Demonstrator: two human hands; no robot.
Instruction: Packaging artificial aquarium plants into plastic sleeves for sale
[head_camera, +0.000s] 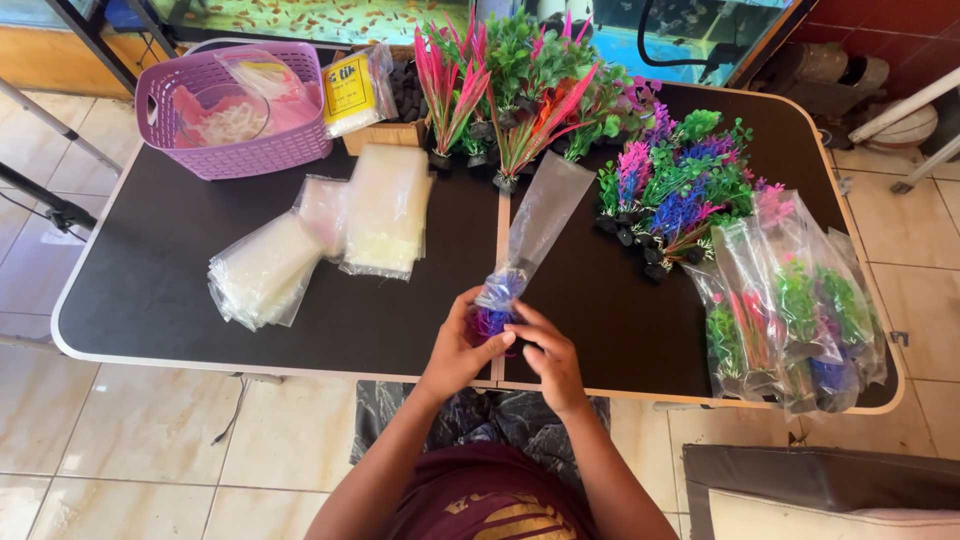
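Our fingers are closing narrowly around the lower end of a clear plastic bag, and inside that end a small purple plastic plant is sitting. Our left hand is cupping the bundle from the left side, while our right hand is pinching it from the right and from below. Both hands are gripping the same bag with the plant in it, just above the near edge of the desk, at its middle seam. The rest of the bag is stretching away from us, flat and empty, toward the far side.

We are judging that we are in the middle of bagging one plant: it seems to be seated deep in the bag. The next move, as we are reading it, is calling for a steady hold on the plant's base while the loose length gets straightened or closed.

Farther out, stacks of empty bags are lying to the left, and a purple basket is standing behind them. Loose plants in pink, green and purple are crowding the far middle of the desk. To the right, bagged plants are lying in a pile near the corner.
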